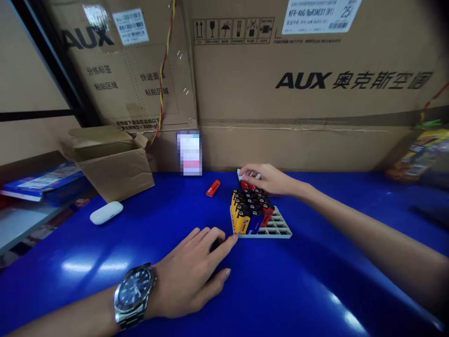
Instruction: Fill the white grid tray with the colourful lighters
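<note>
A pale grid tray (280, 232) holds rows of small lighter-like pieces with black tops: yellow pieces (242, 222) on the left, blue pieces (256, 221) in the middle, red pieces (268, 214) on the right. Its right-hand cells show no pieces. My left hand (196, 269), wearing a watch (135, 289), rests with fingers apart, the index fingertip at the tray's near left corner. Behind the tray my right hand (264, 178) bends its fingers over more red pieces (248, 185) and something white; what its fingertips grip is hidden. One red piece (213, 188) lies alone to the left.
A white oval case (106, 213) lies on the blue tabletop (168, 206) at left. Behind it stands an open cardboard box (117, 173). A phone with a blurred screen (189, 153) leans against large cartons (238, 93). A plastic packet (417, 157) stands at far right.
</note>
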A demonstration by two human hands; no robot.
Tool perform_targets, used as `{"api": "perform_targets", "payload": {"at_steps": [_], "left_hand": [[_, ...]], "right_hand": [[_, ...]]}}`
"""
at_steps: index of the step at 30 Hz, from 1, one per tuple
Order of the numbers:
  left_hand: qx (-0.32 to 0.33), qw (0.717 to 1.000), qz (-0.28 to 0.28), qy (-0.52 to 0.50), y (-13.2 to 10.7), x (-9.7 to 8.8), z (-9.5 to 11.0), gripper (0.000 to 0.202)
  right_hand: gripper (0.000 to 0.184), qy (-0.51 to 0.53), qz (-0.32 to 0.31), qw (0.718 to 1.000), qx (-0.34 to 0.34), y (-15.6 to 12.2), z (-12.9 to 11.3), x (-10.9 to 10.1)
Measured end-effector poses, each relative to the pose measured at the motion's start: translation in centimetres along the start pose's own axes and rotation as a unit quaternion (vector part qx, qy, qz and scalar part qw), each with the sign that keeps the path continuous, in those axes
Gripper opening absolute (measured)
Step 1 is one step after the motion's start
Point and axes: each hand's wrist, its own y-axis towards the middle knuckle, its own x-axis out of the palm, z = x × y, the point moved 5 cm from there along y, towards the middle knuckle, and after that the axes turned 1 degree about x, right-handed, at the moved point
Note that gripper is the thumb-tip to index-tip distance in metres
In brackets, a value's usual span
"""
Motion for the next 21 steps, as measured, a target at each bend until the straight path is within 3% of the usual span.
{"api": "perform_targets", "payload": {"at_steps": [4,8,11,16,21], "left_hand": [[-0.007,1.0,-0.019,0.006,0.1,0.0,0.0,0.05],[-0.013,0.999,-0.033,0.014,0.2,0.0,0.1,0.051],[-0.015,0.999,-0.023,0.016,0.2,-0.1,0.1,0.05],[-0.007,1.0,-0.014,0.013,0.1,-0.1,0.1,0.051],[-0.006,1.0,-0.01,0.009,-0.1,-0.1,0.1,0.051]], "right_hand": [[0.035,-0.072,-0.086,0.99,-0.081,3.8,0.4,2.9],[0.039,-0.119,-0.138,0.979,-0.093,6.1,1.2,5.6],[0.031,-0.113,-0.152,0.976,-0.107,6.7,1.3,6.6],[0.015,0.001,-0.11,0.991,-0.077,5.9,0.8,5.4],[0.02,0.168,0.022,0.985,-0.008,3.2,0.2,1.1]]}}
